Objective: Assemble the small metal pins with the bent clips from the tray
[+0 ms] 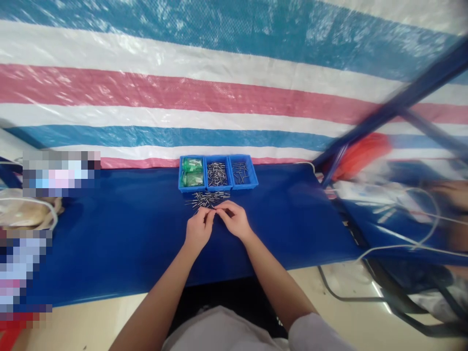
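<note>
My left hand [200,227] and my right hand [235,220] meet over the blue tabletop, thumbs and fingertips pinched together. Whatever lies between the fingertips is too small to make out. Just beyond them is a loose pile of slender metal pins [208,199], some with a thicker silvery section. Behind the pile stand three joined blue bins. Green packets with pale pieces fill the left bin [180,181]; the middle bin [218,188] holds many short metal pins; the right bin [252,180] has fewer, thinner dark pins.
A striped plastic sheet [219,92] hangs behind the blue table [120,234]. Blue metal posts [365,117] slant up at the right. Farther right are a red bag [361,153], white cables and a blurred person's hand [453,195]. A clear bag [25,209] lies at the left edge.
</note>
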Motion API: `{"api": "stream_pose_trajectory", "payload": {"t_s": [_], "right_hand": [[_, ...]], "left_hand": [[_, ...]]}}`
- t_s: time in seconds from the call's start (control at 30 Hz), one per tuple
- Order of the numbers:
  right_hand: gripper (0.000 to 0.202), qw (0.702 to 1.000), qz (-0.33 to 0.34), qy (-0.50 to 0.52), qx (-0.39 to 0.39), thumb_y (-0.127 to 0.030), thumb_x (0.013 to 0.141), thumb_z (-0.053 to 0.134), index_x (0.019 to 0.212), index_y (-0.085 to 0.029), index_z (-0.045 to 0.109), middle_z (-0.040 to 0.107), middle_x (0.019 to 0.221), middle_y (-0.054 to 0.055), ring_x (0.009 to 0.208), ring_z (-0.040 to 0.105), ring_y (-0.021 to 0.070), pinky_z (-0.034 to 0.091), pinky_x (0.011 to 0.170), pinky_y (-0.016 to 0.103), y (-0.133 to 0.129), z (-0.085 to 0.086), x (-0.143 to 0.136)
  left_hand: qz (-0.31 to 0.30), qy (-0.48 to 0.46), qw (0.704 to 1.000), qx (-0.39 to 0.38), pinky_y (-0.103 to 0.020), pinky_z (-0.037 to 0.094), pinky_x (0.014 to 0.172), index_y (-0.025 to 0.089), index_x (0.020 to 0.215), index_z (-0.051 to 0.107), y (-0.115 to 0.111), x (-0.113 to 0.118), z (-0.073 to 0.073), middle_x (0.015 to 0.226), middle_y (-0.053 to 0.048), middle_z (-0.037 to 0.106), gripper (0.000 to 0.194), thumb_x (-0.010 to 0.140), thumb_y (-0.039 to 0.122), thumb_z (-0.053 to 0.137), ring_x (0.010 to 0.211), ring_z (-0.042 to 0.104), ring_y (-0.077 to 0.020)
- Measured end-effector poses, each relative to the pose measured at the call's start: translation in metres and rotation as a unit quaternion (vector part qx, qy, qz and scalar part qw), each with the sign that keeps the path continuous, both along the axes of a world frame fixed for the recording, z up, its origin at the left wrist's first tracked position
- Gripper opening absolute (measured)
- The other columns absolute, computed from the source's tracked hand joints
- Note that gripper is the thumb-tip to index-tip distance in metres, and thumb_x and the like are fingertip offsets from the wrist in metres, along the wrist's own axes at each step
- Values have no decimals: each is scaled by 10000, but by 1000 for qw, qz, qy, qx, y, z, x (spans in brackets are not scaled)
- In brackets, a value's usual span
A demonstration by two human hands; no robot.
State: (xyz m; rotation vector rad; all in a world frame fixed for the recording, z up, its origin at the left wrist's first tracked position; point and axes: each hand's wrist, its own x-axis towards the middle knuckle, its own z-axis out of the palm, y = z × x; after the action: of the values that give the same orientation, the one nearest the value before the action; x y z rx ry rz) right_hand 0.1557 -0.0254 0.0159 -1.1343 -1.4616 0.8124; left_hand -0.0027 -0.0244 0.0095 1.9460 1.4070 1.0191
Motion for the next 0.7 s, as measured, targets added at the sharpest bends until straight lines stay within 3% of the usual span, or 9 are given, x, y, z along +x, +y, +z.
{"api": "stream_pose_trajectory", "payload": {"t_s": [0.23, 0.4, 0.7], "right_hand": [[113, 1000, 0, 18, 1, -287, 893, 668, 938, -223, 749, 702, 905, 59, 819, 660, 172, 536, 700, 302, 2, -2, 1], [112, 999, -23, 29, -9, -302, 888, 676, 923, -227, 751, 710, 891, 56, 815, 669, 180, 551, 732, 319, 3, -3, 2], [133, 999, 3, 33, -40, -316, 891, 669, 938, -226, 755, 722, 922, 57, 825, 678, 177, 558, 722, 304, 0, -4, 3]], "left_hand": [[-28, 36, 999, 29, -233, 469, 653, 201, 927, 639, 1, -2, -1, 772, -11, 707, 215, 976, 344, 486, 667, 660, -128], [-48, 55, 995, 66, -277, 506, 779, 218, 1117, 636, 2, -5, -5, 1017, -47, 738, 213, 967, 303, 512, 812, 697, -158], [-21, 42, 997, 57, -254, 476, 699, 200, 1030, 638, 1, -5, -4, 838, -25, 720, 170, 968, 291, 509, 703, 667, -137]]}}
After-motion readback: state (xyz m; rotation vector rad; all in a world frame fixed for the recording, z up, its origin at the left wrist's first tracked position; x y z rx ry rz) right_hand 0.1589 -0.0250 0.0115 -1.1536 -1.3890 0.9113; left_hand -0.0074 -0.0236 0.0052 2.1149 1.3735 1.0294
